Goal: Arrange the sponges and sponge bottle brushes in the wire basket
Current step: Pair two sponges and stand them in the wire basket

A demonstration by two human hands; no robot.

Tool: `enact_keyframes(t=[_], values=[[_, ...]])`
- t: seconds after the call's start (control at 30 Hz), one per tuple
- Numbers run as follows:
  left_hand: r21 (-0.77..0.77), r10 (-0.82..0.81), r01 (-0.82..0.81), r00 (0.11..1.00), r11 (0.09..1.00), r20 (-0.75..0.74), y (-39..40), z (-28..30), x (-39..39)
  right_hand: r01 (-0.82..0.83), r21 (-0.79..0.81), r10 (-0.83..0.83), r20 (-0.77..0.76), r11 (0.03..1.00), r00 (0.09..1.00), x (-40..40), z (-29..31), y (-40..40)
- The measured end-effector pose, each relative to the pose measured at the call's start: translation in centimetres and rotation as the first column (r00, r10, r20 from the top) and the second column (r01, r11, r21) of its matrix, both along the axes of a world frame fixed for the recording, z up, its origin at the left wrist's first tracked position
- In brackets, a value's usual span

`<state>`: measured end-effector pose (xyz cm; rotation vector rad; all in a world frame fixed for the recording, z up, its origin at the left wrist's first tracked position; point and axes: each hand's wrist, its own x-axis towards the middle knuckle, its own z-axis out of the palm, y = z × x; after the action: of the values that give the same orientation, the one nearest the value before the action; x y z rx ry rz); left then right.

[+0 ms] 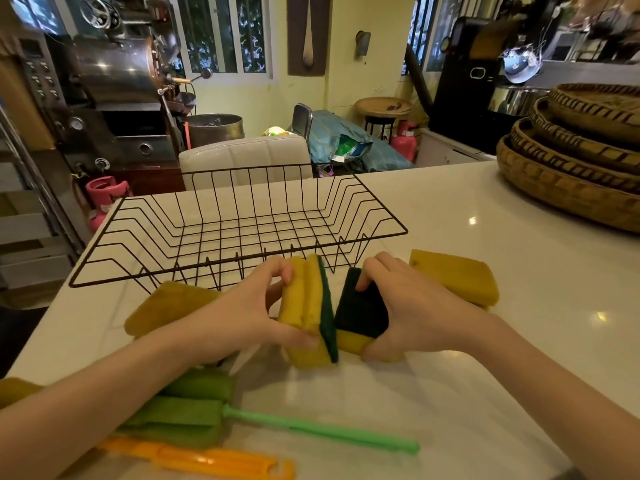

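Observation:
A black wire basket (239,233) stands empty on the white counter, just beyond my hands. My left hand (252,310) grips a pair of yellow sponges with a green scouring side (306,313), held on edge. My right hand (412,306) holds another yellow sponge (362,313), dark green pad up, right beside them. More yellow sponges lie at the left (166,304) and right (457,275). Green sponge bottle brushes (194,410) with a green handle (329,431) lie near me, and an orange brush handle (207,459) lies in front of them.
Stacked woven trays (575,161) sit at the counter's far right. The counter's far edge runs behind the basket, with a padded chair (246,157) and pink gas cylinders (104,195) beyond it. A yellow sponge corner (14,389) shows at the left edge.

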<state>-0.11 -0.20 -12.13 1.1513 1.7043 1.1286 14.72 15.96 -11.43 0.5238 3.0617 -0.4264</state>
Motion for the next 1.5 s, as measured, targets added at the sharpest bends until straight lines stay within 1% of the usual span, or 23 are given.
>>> enact_keyframes(t=[0.07, 0.1, 0.17, 0.27, 0.4, 0.47, 0.5, 0.53, 0.57, 0.7, 0.8, 0.87, 0.97, 1.0, 1.07, 1.1, 1.23, 1.3, 1.4, 1.5], values=[[-0.02, 0.007, -0.006, 0.998, 1.0, 0.055, 0.1, -0.1, -0.2, 0.003, -0.01, -0.003, -0.012, 1.0, 1.0, 0.1, -0.1, 0.0], [-0.043, 0.003, -0.001, 0.999, 0.999, 0.037, 0.0, -0.2, -0.3, 0.002, -0.014, -0.002, -0.018, 1.0, 1.0, 0.1, -0.1, 0.0], [-0.09, -0.029, 0.02, 0.994, 0.996, -0.102, -0.1, -0.3, -0.5, 0.002, -0.018, -0.002, -0.027, 1.0, 1.0, 0.2, -0.2, 0.0], [-0.169, -0.075, 0.016, 0.933, 0.985, -0.351, -0.6, 0.2, -0.4, -0.001, -0.024, 0.0, -0.029, 1.0, 1.0, 0.1, -0.3, 0.0], [-0.296, -0.148, -0.048, 0.782, 0.954, -0.605, -1.2, 1.6, -0.6, -0.019, -0.019, 0.019, -0.003, 1.0, 1.0, 0.1, 0.0, 0.0], [-0.317, -0.189, -0.081, 0.655, 0.945, -0.732, -1.2, 1.9, -0.5, -0.028, -0.014, 0.028, -0.001, 0.999, 1.0, 0.1, 0.1, 0.0], [-0.327, -0.213, -0.091, 0.591, 0.941, -0.778, -1.1, 1.8, -0.3, -0.033, -0.012, 0.033, -0.004, 0.999, 0.999, 0.1, 0.0, 0.0], [-0.342, -0.238, -0.094, 0.549, 0.935, -0.801, -0.9, 1.6, 0.1, -0.035, -0.01, 0.035, -0.006, 0.999, 0.999, 0.0, 0.0, 0.0], [-0.359, -0.26, -0.09, 0.533, 0.929, -0.805, -0.6, 1.2, 0.4, -0.037, -0.009, 0.037, -0.007, 0.999, 0.999, 0.0, -0.1, 0.0], [-0.39, -0.273, -0.102, 0.554, 0.915, -0.787, 0.2, 1.0, 0.8, -0.046, -0.023, 0.046, -0.003, 0.999, 0.999, 0.0, 0.0, 0.2], [-0.389, -0.281, -0.109, 0.52, 0.915, -0.807, 0.2, 2.1, 0.7, -0.055, -0.034, 0.055, 0.007, 0.998, 0.998, 0.0, 0.1, 0.3], [-0.349, -0.276, -0.052, 0.507, 0.936, -0.817, 0.4, 3.0, 1.0, -0.058, -0.034, 0.058, 0.012, 0.998, 0.998, 0.1, 0.1, 0.3], [-0.319, -0.34, 0.129, 0.486, 0.939, -0.805, 1.2, 3.6, 1.5, -0.062, -0.023, 0.062, 0.004, 0.998, 0.998, 0.2, 0.1, 0.2], [-0.324, -0.364, 0.167, 0.46, 0.931, -0.81, 1.6, 3.5, 1.5, -0.063, -0.028, 0.064, 0.0, 0.998, 0.998, 0.3, 0.1, 0.2], [-0.351, -0.396, 0.184, 0.411, 0.918, -0.821, 2.2, 3.0, 1.1, -0.065, -0.053, 0.065, -0.005, 0.996, 0.998, 0.4, 0.1, 0.3], [-0.369, -0.411, 0.181, 0.413, 0.912, -0.813, 2.4, 2.8, 0.9, -0.068, -0.066, 0.067, -0.007, 0.996, 0.998, 0.5, 0.1, 0.4], [-0.404, -0.458, 0.217, 0.479, 0.889, -0.749, 2.9, 2.9, -0.1, -0.076, -0.096, 0.078, 0.008, 0.992, 0.997, 0.8, 0.4, 0.4], [-0.414, -0.469, 0.223, 0.489, 0.882, -0.736, 3.2, 3.0, -0.4, -0.073, -0.105, 0.076, 0.022, 0.992, 0.997, 0.6, 0.6, 0.3], [-0.396, -0.452, 0.222, 0.512, 0.891, -0.73, 3.4, 2.7, -0.7, -0.064, -0.107, 0.068, 0.031, 0.992, 0.997, 0.3, 0.8, 0.4], [-0.359, -0.41, 0.201, 0.523, 0.911, -0.747, 3.4, 2.3, -0.9, -0.049, -0.128, 0.049, -0.004, 0.991, 0.999, 0.2, 0.5, 0.5]])
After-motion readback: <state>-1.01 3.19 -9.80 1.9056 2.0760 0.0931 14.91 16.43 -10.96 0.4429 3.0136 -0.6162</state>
